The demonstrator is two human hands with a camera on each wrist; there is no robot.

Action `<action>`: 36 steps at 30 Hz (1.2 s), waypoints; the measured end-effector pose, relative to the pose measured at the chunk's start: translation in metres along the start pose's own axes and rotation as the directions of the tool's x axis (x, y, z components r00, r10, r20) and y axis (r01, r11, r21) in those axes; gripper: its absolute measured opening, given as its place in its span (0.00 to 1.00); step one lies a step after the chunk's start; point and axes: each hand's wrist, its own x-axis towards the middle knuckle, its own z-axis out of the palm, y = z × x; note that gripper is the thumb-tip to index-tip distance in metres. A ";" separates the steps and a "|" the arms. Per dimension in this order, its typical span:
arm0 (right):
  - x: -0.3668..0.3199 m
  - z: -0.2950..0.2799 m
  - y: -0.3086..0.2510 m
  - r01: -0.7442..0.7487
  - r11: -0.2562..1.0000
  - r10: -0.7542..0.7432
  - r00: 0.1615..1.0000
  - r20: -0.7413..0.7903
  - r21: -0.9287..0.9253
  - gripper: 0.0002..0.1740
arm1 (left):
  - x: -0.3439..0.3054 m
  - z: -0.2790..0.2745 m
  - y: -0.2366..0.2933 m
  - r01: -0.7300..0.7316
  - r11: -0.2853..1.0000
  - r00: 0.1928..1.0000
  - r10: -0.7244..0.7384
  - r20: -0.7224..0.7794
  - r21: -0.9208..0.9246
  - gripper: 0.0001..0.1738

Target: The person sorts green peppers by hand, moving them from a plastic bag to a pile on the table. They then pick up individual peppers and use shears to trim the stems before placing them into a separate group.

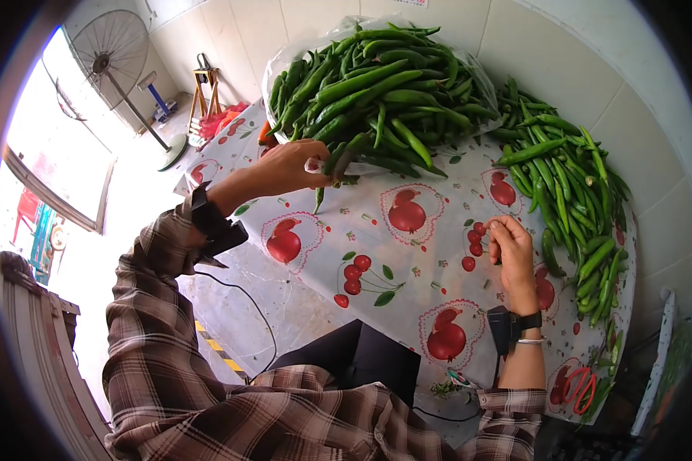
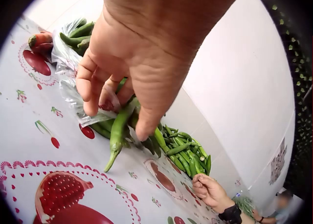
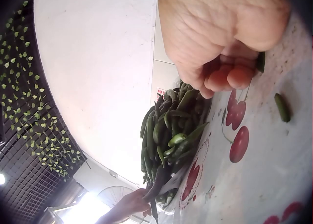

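My left hand point(image 1: 288, 167) is at the near edge of a big heap of green chili peppers point(image 1: 392, 92) in a clear plastic bag point(image 1: 484, 75). Its thumb and fingers grip a green chili pepper point(image 2: 118, 131), stem end pointing down, with bag plastic close by the fingertips. In the right wrist view a long, dark pepper point(image 3: 157, 182) also shows at that hand. My right hand point(image 1: 513, 250) hovers low over the table with fingers loosely curled and nothing visible in them. A short green pepper piece point(image 3: 282, 107) lies on the cloth beneath it.
A second pile of green peppers point(image 1: 565, 180) spreads along the table's right side. The patterned tablecloth point(image 1: 377, 230) reaches the wall behind. Red-handled scissors point(image 1: 580, 389) lie at the near right corner. A standing fan point(image 1: 104, 61) is at the far left.
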 end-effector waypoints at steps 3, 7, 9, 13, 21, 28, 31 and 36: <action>0.000 -0.001 0.000 -0.004 1.000 0.004 1.000 0.001 -0.003 0.10 | 0.006 0.010 -0.005 -0.023 1.000 0.998 0.023 -0.057 0.005 0.19; 0.000 -0.001 0.000 0.000 1.000 0.001 1.000 0.010 -0.012 0.10 | 0.007 0.014 0.001 0.011 1.000 0.988 -0.012 -0.151 -0.010 0.16; 0.000 -0.001 0.001 -0.005 1.000 0.005 1.000 0.008 -0.009 0.10 | 0.007 0.011 0.007 0.060 0.997 0.984 -0.066 -0.163 -0.041 0.16; 0.000 0.000 -0.001 -0.010 1.000 0.010 1.000 0.006 0.000 0.10 | 0.011 0.002 0.004 0.067 0.997 0.958 -0.072 -0.277 -0.028 0.17; 0.001 -0.002 0.002 -0.006 1.000 0.006 1.000 0.010 0.012 0.09 | 0.034 -0.031 0.018 -0.077 0.996 0.881 0.045 -0.470 -0.048 0.16; 0.000 0.000 0.001 0.008 1.000 -0.008 1.000 0.000 0.000 0.09 | 0.059 -0.008 0.003 -0.116 0.993 0.940 0.105 -0.324 -0.016 0.15; 0.000 -0.001 0.001 0.008 1.000 -0.008 1.000 0.006 -0.003 0.08 | 0.063 0.005 0.001 0.007 0.992 0.980 -0.032 -0.198 -0.129 0.14; 0.001 -0.002 0.002 -0.006 1.000 0.006 1.000 0.017 0.001 0.09 | 0.063 0.014 -0.005 -0.081 0.992 0.962 0.052 -0.267 -0.097 0.15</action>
